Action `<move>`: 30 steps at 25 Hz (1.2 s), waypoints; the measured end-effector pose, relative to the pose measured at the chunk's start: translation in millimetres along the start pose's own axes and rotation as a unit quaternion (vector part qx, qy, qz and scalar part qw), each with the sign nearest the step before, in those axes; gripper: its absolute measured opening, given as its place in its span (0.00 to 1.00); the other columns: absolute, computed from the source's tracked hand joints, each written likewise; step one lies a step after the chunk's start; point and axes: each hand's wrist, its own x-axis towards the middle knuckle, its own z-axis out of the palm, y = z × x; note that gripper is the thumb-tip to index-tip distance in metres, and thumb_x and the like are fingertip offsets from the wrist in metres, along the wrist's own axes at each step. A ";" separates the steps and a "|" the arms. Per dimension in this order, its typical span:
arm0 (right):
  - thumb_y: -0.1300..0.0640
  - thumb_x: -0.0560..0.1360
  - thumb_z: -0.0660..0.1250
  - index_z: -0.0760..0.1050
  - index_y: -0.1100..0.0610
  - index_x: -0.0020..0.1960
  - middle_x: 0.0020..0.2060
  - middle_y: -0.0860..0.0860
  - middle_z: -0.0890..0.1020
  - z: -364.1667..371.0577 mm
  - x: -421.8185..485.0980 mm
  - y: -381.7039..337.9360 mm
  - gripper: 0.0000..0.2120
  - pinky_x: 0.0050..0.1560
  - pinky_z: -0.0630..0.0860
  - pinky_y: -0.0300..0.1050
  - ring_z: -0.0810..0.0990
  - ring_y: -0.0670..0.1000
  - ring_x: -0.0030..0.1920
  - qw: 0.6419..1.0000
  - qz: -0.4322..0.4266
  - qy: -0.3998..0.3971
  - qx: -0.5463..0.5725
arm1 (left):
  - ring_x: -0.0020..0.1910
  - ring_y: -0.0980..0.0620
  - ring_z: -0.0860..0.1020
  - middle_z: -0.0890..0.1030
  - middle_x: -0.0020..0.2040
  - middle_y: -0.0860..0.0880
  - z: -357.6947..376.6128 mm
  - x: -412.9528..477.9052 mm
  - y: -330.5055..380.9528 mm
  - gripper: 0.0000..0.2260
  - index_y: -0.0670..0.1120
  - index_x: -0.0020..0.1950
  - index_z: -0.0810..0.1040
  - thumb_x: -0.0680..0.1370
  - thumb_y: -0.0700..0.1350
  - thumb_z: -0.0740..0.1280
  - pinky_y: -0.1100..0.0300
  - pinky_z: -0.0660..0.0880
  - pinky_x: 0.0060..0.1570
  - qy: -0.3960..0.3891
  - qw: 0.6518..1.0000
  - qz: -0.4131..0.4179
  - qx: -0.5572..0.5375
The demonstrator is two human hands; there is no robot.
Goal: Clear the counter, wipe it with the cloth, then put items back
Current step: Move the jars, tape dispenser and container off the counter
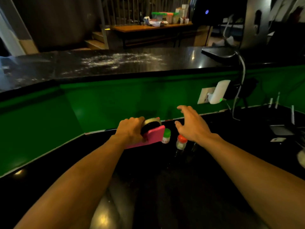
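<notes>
My left hand [130,129] grips a pink flat box [154,135] together with a round tape roll [151,123] resting on top of it, held just above the black counter [148,179] near the green wall. Right beside the pink box stands a small jar with a green lid [166,136]. A second small jar with a red lid [181,142] stands a little to its right. My right hand [192,124] hovers open above and behind the red-lidded jar, fingers spread, touching nothing. No cloth is in view.
A green wall panel [115,100] backs the counter, with a raised black ledge [115,63] above it, dusted white. A white plug-in device [217,91] and cables hang at the right. Papers, pens and a small device [280,129] lie at the far right of the counter.
</notes>
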 end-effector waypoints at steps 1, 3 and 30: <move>0.53 0.77 0.66 0.61 0.53 0.74 0.67 0.53 0.69 10.7 2.0 4.4 0.27 0.62 0.72 0.53 0.68 0.55 0.68 1.000 -0.008 -0.007 -0.001 | 0.55 0.42 0.79 0.80 0.57 0.47 16.1 5.1 -1.3 0.32 0.53 0.65 0.71 0.64 0.60 0.75 0.53 0.74 0.50 -0.011 1.000 -0.003 0.002; 0.52 0.78 0.65 0.61 0.53 0.74 0.68 0.53 0.69 31.5 6.5 12.0 0.27 0.63 0.72 0.52 0.68 0.55 0.69 1.000 -0.020 -0.023 -0.002 | 0.58 0.42 0.78 0.80 0.59 0.46 45.3 16.0 -3.3 0.33 0.54 0.66 0.70 0.64 0.60 0.75 0.53 0.74 0.52 -0.027 1.000 -0.014 0.002; 0.51 0.76 0.67 0.68 0.51 0.67 0.54 0.48 0.76 -29.2 21.2 -221.0 0.20 0.53 0.76 0.53 0.77 0.52 0.52 0.958 -0.267 -0.065 0.076 | 0.69 0.45 0.71 0.72 0.70 0.47 -143.7 -141.4 -112.6 0.34 0.49 0.74 0.66 0.71 0.56 0.73 0.49 0.68 0.67 0.108 0.988 -0.091 -0.063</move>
